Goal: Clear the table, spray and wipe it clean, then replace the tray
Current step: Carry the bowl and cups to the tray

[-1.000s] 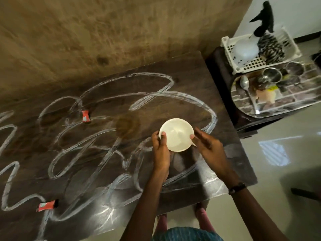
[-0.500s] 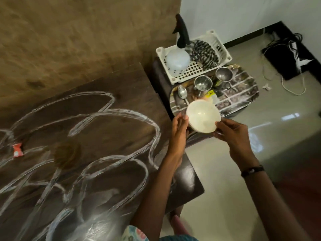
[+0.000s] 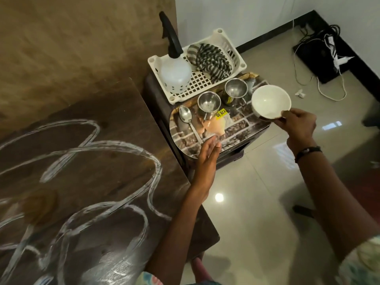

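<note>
Big dark desk point(image 3: 86, 161) at left, scrawled over with white chalk loops and carrying a brown stain; not yet sprayed or wiped, by the look of it. Smaller dark side stand point(image 3: 156, 93) hard against its far right corner, bearing a white basket point(image 3: 205, 87) and, nearer, the patterned tray point(image 3: 236, 128).

In the basket: spray bottle point(image 3: 174, 73) with black trigger, upright, beside a striped cloth point(image 3: 211, 60). On the tray: two steel cups point(image 3: 208, 103), a spoon point(image 3: 186, 116), a small packet with a yellow price tag point(image 3: 221, 114).

Right hand point(image 3: 298, 124) out over the tray's far right edge, fingers and thumb pinching the near rim of the white bowl point(image 3: 270, 101), bowl level and mouth up, seemingly above the tray and not set down. Left hand point(image 3: 207, 157) at the tray's near edge, fingers straight and together, gripping nothing; touching the rim or just above it, hard to say.

Step in hand, as judged: parking the bowl on the tray to finish clearing the desk. To do it well:

- Lower onto the bare patch right of the second cup, not onto the rim overhanging the stand.
- Keep level; a one-sided rim pinch lets a bowl tip easily.
- Steady the tray with the left hand against sliding.
- Avoid knocking the nearby cup.
- Release only once the base sits flat.
- Afterwards, bottle and cloth within easy reach in the basket.
</note>
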`<state>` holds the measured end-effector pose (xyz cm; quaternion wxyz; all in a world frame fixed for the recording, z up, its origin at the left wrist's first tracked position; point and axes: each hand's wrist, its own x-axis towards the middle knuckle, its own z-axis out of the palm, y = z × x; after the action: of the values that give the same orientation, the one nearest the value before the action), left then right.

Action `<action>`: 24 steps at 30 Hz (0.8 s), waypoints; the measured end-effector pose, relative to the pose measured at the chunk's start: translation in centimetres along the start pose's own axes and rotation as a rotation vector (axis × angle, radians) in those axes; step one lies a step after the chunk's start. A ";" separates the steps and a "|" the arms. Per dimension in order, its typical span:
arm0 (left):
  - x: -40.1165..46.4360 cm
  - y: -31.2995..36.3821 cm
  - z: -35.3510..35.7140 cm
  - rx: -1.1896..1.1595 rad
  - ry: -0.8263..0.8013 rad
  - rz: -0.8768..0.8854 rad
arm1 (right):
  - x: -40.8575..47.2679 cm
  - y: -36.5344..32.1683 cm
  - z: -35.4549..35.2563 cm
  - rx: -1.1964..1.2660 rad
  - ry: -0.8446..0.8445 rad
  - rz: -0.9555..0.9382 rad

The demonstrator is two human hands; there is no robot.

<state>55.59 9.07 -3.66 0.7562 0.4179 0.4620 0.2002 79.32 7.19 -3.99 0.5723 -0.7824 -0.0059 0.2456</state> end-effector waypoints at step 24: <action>-1.7 0.2 -3.0 -0.065 0.142 0.066 | -6.4 3.0 1.5 -0.297 0.103 -0.409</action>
<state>52.17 9.35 -3.28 0.7278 0.3929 0.4935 0.2690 72.24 5.62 -4.60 0.4885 -0.8519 -0.1709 0.0808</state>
